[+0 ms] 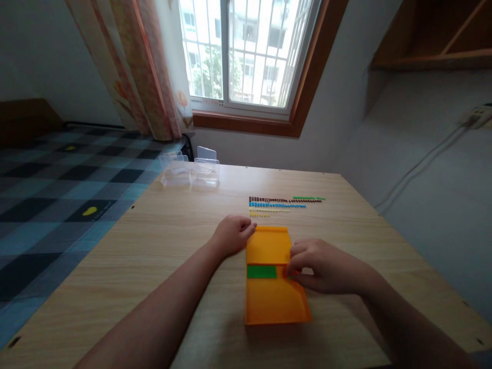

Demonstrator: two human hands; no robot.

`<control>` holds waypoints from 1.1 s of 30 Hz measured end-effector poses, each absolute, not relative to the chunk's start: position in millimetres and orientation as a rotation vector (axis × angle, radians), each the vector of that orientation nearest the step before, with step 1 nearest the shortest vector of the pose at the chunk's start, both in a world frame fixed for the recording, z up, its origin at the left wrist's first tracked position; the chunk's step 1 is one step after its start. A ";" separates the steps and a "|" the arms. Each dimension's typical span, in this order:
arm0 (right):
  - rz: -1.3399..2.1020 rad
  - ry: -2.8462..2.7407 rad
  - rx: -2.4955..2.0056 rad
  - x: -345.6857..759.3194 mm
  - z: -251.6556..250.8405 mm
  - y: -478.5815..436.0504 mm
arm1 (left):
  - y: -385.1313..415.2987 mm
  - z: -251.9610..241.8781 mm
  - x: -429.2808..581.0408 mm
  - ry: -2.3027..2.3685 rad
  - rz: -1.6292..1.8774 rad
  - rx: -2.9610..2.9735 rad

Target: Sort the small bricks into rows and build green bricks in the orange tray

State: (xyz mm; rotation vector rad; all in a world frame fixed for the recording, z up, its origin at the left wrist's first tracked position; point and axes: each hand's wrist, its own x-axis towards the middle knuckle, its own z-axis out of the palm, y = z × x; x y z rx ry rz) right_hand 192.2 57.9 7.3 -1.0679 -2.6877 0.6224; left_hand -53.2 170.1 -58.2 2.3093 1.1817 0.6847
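An orange tray [269, 302] with a raised crossbar lies lengthwise in front of me, with a flat green piece [261, 271] set just below the crossbar at its left side. My left hand [232, 234] is closed at the tray's top left corner, its thumb and curled fingers gripping the edge there. Over the right side of the tray, my right hand [313, 264] is closed in a pinch beside the green piece. A speck of green shows by its fingertips, but what they hold is hidden.
Rows of small brown pieces [269, 199], blue pieces [274, 205], yellow pieces [259, 216] and green pieces [308, 198] lie beyond the tray. Clear plastic boxes [207, 174] stand at the table's far left, near a bed [77, 169].
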 end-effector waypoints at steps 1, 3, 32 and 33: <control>0.592 -2.726 -1.076 188.8 1.9 54.1 | 170.0 -57.7 -52.9 1.187 0.682 2.310; 0.523 -2.779 -1.081 185.4 -8.4 52.1 | 169.7 -56.5 -52.4 1.198 0.678 2.312; 0.250 -2.751 -1.172 191.3 -26.5 54.0 | 153.9 -46.7 -46.2 0.963 0.543 2.711; 0.260 -2.755 -1.164 191.6 -26.0 53.9 | 152.9 -45.9 -46.0 0.953 0.533 2.729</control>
